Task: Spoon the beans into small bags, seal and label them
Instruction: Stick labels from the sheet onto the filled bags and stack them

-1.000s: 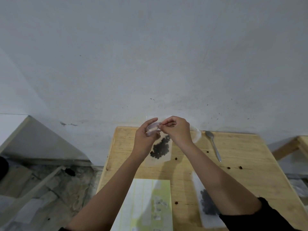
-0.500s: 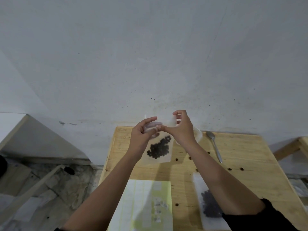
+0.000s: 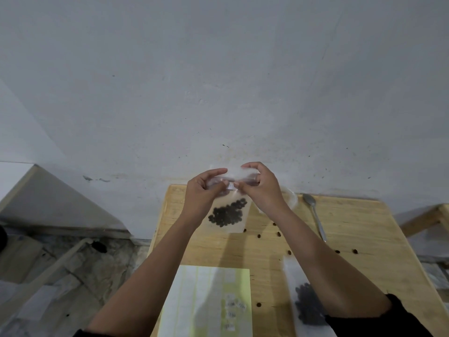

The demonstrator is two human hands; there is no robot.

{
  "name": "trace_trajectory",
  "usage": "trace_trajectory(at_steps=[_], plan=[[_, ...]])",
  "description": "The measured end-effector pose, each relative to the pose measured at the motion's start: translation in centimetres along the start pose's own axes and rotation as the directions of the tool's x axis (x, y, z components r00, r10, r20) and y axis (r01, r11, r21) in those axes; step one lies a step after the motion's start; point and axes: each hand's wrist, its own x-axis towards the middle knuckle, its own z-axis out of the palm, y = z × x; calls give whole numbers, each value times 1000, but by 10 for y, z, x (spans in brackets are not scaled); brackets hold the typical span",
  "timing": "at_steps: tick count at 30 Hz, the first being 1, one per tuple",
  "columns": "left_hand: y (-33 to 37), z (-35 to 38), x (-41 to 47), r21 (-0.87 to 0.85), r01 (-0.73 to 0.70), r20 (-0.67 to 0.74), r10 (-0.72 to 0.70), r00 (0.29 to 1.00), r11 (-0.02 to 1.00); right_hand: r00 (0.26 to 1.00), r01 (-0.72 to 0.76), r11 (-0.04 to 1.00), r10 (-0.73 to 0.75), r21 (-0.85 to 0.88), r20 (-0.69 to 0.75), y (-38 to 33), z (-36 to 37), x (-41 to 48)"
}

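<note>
Head view, left hand [image 3: 206,192] and right hand [image 3: 261,188] pinching the top of held bag [image 3: 229,212], one spoon [image 3: 315,216] right of it, one label sheet [image 3: 209,300] nearer, second bag [image 3: 306,306] partly behind right forearm [image 3: 323,259].

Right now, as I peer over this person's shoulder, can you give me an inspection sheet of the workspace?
Surface: wooden table, set against the wall.
Job's things: held bag with dark beans inside, held up; second filled bag lying at the near right; spoon lying on the table; label sheet at the near edge.
Clutter: loose beans scattered on the table; clear container at the far edge, partly hidden.
Hands: left hand and right hand both pinch the held bag's top edge.
Cables: nothing seen.
Surroundings: grey wall; rough floor with planks to the left; another wooden piece at right.
</note>
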Motion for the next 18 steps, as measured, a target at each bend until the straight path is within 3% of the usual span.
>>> trace_trajectory(at_steps=[11,16,18], plan=[[-16,-47,44,-7,42,-79,-43,996,999,997,-62,997,59,52,49,29,41,14],[-61,-73,45,289,119,-129,-84,988,950,986,-150,988,152,28,-67,62,69,32],[-85,-84,43,324,190,-166,-142,976,927,983,-162,986,159,-32,-93,77,79,36]])
